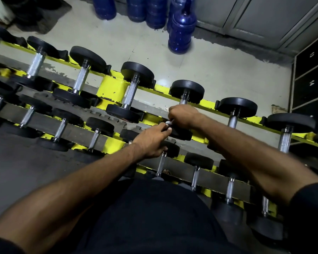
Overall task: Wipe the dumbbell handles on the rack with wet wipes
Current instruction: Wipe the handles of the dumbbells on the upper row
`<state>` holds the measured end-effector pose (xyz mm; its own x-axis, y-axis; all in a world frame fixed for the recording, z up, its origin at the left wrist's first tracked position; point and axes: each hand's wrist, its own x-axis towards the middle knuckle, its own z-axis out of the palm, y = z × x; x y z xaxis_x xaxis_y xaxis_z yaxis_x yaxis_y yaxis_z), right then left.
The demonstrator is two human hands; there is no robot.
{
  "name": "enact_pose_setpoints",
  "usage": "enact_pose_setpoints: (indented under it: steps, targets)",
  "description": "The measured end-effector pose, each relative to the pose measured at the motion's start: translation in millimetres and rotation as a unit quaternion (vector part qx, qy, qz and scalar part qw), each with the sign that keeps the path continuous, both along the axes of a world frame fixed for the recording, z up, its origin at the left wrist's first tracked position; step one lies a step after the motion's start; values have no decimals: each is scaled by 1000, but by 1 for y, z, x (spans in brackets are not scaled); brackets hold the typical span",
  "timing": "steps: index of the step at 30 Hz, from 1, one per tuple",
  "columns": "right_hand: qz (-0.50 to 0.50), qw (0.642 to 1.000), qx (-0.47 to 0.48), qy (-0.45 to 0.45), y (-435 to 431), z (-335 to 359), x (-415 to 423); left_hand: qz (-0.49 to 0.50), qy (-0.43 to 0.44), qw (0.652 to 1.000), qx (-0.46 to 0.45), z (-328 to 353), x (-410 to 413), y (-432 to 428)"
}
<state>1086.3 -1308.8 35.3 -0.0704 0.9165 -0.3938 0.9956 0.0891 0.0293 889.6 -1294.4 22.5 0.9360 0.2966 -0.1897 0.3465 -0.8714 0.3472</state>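
Yellow painted steel rack (pixel 116 88), two tiers; at least seven black disc-headed dumbbells (pixel 130 92) with knurled chrome grips are seated on the upper tier. The right hand (pixel 184 116) is curled around one handle (pixel 183 101), with a crumpled white wet wipe (pixel 168 122) protruding. The left hand (pixel 151 142) is extended, fingers together at the wipe; whether it is pinched cannot be told.

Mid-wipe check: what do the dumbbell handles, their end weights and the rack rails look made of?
Dumbbell handles: bare metal, likely chromed steel; silvery shine, knurled texture. End weights: probably rubber-coated; matte black, soft highlights. Rack rails: metal painted glossy yellow; chips show darker patches. The wet wipe in the right hand is too hidden to judge.
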Motion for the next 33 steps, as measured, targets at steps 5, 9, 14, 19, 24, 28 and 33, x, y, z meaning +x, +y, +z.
enact_pose_setpoints:
  steps: [5, 9, 14, 19, 24, 28, 33]
  targets:
    - [-291, 929, 123, 194, -44, -26, 17, 23, -9, 1000, 1, 1, 3, -1]
    - [-558, 756, 123, 320, -41, -44, 12, 51, -17, 999, -6, 1, 7, -1]
    - [-634, 655, 50, 408, -44, -70, 27, 88, -24, 996, -6, 6, 15, -5]
    - [-586, 657, 8, 474, -48, -74, 28, 120, -25, 992, 6, 8, 24, -7]
    - [-573, 652, -31, 496, -51, -68, 32, 142, -33, 989, 1, 13, 33, -9]
    - [-578, 638, -40, 507, -47, -71, 28, 144, -34, 989, 11, 16, 32, -2]
    - [-556, 638, -100, 523, -41, -67, 31, 116, -49, 992, 15, 6, 29, 6]
